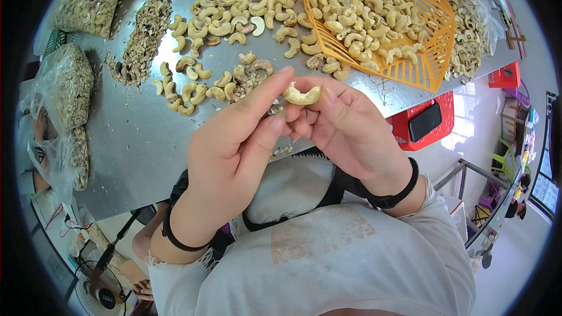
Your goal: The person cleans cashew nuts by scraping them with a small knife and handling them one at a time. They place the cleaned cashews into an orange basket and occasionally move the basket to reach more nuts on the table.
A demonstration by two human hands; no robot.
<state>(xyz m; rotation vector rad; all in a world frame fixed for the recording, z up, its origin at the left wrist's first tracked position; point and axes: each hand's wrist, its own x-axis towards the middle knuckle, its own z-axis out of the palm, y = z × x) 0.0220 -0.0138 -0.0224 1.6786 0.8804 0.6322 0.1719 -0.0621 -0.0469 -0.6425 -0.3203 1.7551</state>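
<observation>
One pale curved cashew (301, 95) is held up between my two hands, above the near edge of the metal table (134, 158). My right hand (351, 123) pinches its right end between thumb and fingers. My left hand (237, 146) has its fingers pressed together close to the cashew's left end; whether they grip it is hard to tell. Loose cashews (246, 6) lie spread on the table beyond my hands. A small heap of shell bits (252, 76) lies just behind my left fingers.
An orange slotted basket (434, 76) full of cashews stands at the back right, with more nuts (468, 29) beyond it. Bags of nuts (93, 0) and fragments (73, 88) stand left, near crumbs (143, 35). A phone (425, 122) rests on a red stool (404, 131).
</observation>
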